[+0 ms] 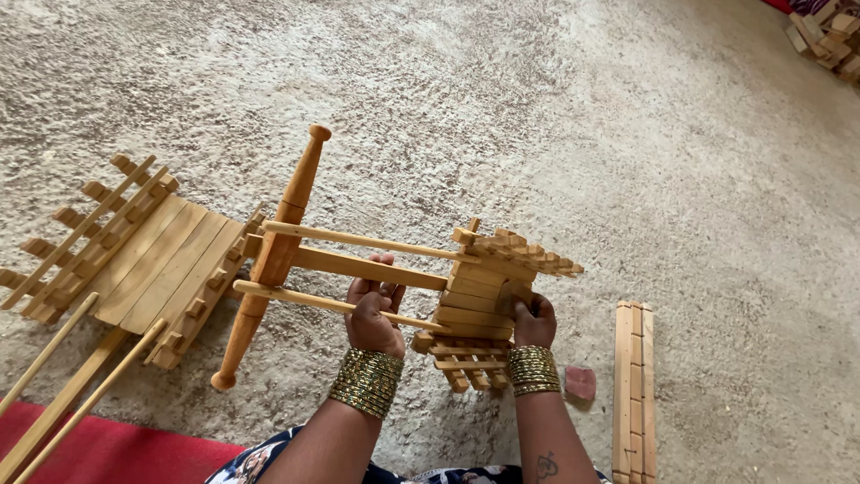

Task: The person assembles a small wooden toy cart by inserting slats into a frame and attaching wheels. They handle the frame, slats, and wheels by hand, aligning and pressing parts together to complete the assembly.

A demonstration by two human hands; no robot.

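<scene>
My left hand (374,314) grips the thin wooden rods (340,305) and flat bar (358,266) that join a turned wooden spindle (273,255) to a small slatted wooden body (488,296). My right hand (533,318) holds that slatted body at its right side, fingers tucked under the notched top strip (528,254). Both wrists carry stacks of golden bangles. The assembly is lifted slightly above a grey rough floor.
A second slatted wooden panel (148,260) with long rods lies at the left. Narrow wooden strips (633,385) lie at the right beside a small pink stone (580,383). A red mat (107,453) is at bottom left. More wooden pieces (829,36) sit at top right.
</scene>
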